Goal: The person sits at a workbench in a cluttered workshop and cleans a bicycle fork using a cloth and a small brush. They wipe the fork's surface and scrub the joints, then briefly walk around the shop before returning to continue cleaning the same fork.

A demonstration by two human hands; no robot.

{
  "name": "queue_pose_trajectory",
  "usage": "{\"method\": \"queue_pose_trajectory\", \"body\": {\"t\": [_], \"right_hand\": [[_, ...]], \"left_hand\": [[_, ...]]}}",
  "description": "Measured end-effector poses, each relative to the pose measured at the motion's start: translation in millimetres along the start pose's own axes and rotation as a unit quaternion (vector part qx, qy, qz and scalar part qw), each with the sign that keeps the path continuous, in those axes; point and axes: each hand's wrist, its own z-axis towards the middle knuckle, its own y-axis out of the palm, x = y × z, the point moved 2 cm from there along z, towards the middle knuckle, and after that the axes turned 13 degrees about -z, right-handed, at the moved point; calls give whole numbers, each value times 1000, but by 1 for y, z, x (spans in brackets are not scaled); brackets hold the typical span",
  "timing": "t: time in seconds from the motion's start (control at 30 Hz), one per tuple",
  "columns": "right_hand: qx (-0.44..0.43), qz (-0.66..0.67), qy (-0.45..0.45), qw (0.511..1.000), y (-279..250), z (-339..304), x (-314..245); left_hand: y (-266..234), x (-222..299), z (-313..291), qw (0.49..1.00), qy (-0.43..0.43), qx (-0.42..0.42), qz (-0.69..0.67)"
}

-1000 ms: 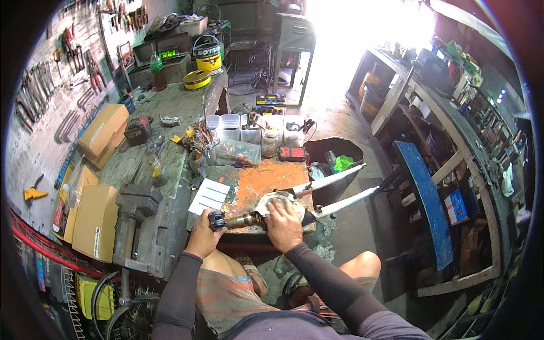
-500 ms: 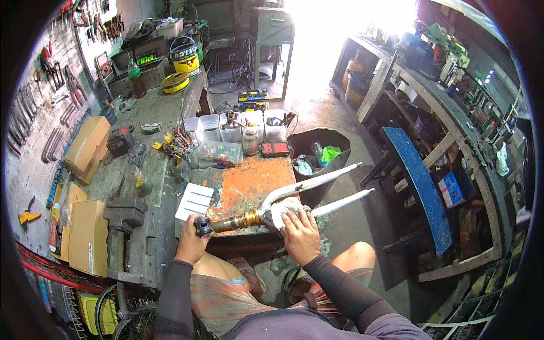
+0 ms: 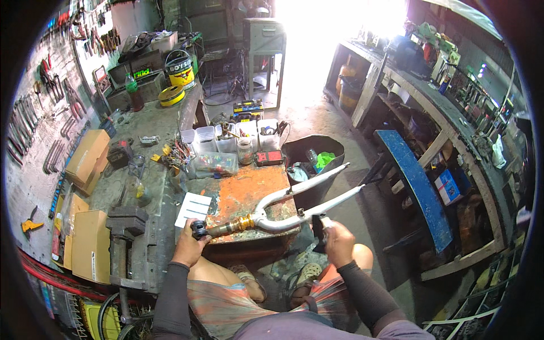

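Observation:
A white bicycle fork (image 3: 276, 224) lies across the front of the orange-topped bench, its two legs pointing to the far right. Gold-coloured headset rings (image 3: 245, 221) sit around its bare, worn steerer tube (image 3: 222, 229). At the tube's left end is a black clamp-like stem (image 3: 199, 229), and my left hand (image 3: 188, 245) is closed around it. My right hand (image 3: 340, 242) is held above my right knee, apart from the fork. Its fingers are closed on a rag (image 3: 319, 231), which shows dark and whitish parts; the hand partly covers it.
White ruled paper (image 3: 192, 208) lies on the bench's left side. Clear bins (image 3: 205, 139), a glass jar (image 3: 245, 152) and a red-and-black case (image 3: 268, 158) line its back. A vise (image 3: 127, 221) stands left, a waste bin (image 3: 334, 180) behind the fork legs, and a blue bench (image 3: 413, 187) right.
My right hand has lifted the rag off the fork and drawn it right and toward me, uncovering the crown and near leg. My left hand still holds the stem.

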Motion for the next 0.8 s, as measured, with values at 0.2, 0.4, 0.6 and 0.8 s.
{"method": "queue_pose_trajectory", "body": {"t": [0.2,0.4,0.6,0.8], "right_hand": [[45,-1,-13,999,14,46,7],[-37,-122,-229,965,31,64,32],[-69,-159,-25,985,36,95,66],[-24,-33,-186,982,63,33,6]], "left_hand": [[0,-5,8,1000,7,-13,-20],[-7,-7,1,998,59,21,15],[-4,-15,11,999,51,7,9],[-10,-24,20,997,73,-4,-7]]}}
